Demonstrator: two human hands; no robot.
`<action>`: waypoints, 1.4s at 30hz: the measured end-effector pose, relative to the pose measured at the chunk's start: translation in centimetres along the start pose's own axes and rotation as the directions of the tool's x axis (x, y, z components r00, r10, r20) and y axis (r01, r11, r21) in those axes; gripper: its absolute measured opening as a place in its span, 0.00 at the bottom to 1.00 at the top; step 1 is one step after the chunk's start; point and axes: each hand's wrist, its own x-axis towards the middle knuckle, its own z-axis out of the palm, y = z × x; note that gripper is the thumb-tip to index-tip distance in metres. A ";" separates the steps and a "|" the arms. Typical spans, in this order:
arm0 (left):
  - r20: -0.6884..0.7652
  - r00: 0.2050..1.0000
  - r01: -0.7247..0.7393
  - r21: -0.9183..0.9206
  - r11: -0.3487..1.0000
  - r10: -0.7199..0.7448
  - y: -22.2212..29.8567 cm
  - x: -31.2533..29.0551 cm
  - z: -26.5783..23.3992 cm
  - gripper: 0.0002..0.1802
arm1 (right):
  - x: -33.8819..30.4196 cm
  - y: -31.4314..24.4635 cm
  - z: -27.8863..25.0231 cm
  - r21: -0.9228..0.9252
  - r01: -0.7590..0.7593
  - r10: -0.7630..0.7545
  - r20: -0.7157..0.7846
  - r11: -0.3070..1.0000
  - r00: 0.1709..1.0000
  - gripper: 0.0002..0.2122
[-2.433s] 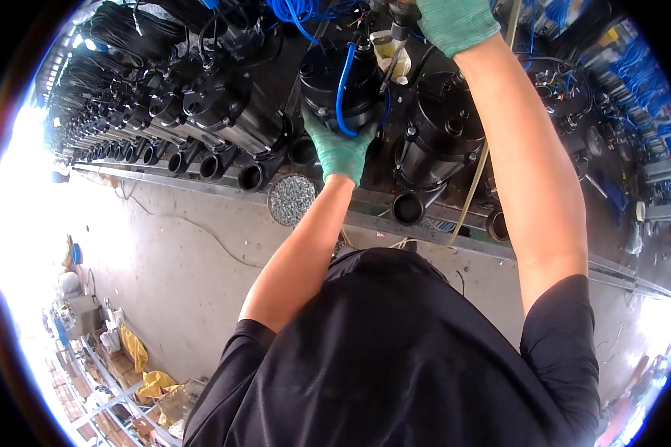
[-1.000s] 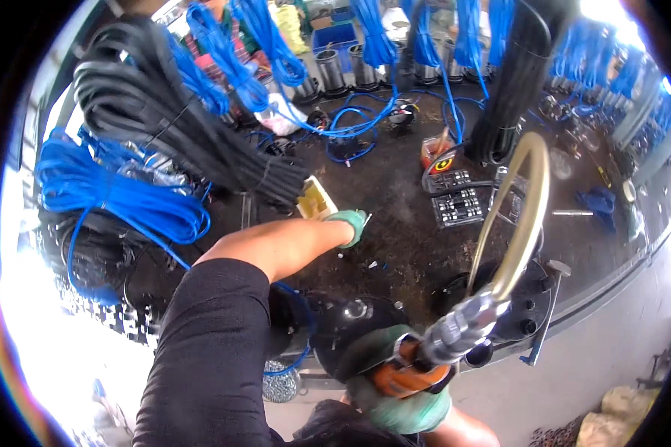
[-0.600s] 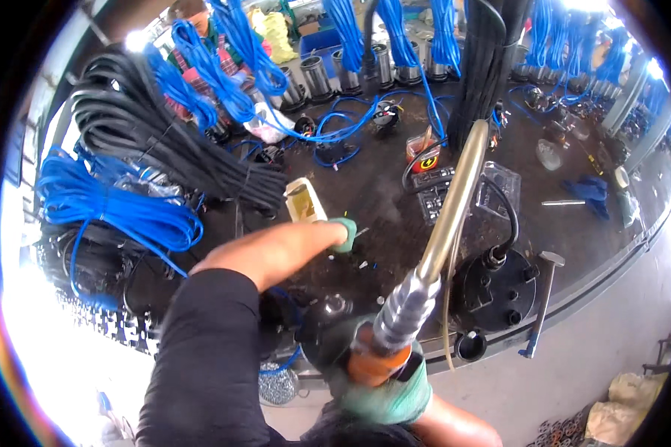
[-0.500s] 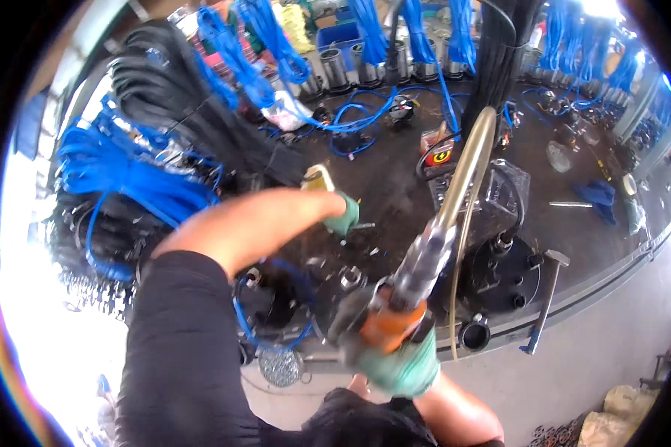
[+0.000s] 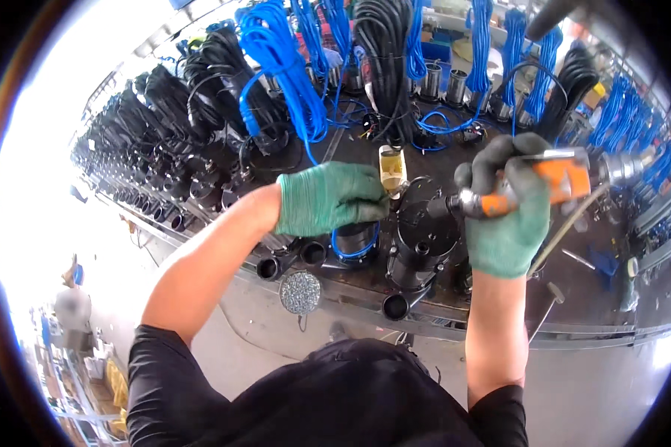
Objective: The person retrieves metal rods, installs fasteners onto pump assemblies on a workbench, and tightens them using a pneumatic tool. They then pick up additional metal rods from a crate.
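Observation:
My left hand [image 5: 332,199], in a green glove, reaches in from the left with its fingers bent together beside the top of a black pump [image 5: 425,242]. What the fingertips hold, if anything, is hidden. In my right hand [image 5: 508,223], also gloved, is an orange power driver [image 5: 563,180], lying nearly level. Its dark nose points left, at the upper side of the pump; I cannot tell whether it touches. The driver's pale hose [image 5: 570,227] runs down beside my right wrist. Below my left hand stands another black pump [image 5: 356,242] with a blue cable around it.
A small container with yellow contents [image 5: 392,170] stands just beyond my left fingertips. Cable bundles [image 5: 384,67] line the back. Rows of black pumps [image 5: 201,190] fill the left. A hammer [image 5: 556,293] lies at the right edge; a round speckled disc [image 5: 300,291] is at the front edge.
The view has swung left. My right hand has raised the driver and turned its nose leftward to the pump. My left hand has drawn back from the container to the pump top.

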 end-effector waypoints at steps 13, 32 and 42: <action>-0.167 0.986 -0.028 -0.110 0.994 0.009 2.4 -4.9 4.7 0.12 | -1.4 1.2 4.7 -0.005 -0.190 0.190 0.036 0.982 0.981 0.14; -0.489 0.861 0.361 0.397 0.844 -0.139 -6.9 1.5 9.3 0.18 | 1.9 9.4 0.8 -0.367 -0.177 0.246 0.152 0.913 0.957 0.08; -0.500 0.850 0.365 0.329 0.871 -0.168 -8.8 0.2 11.5 0.11 | 1.3 12.7 -0.1 -0.454 -0.133 0.262 0.234 0.881 0.936 0.10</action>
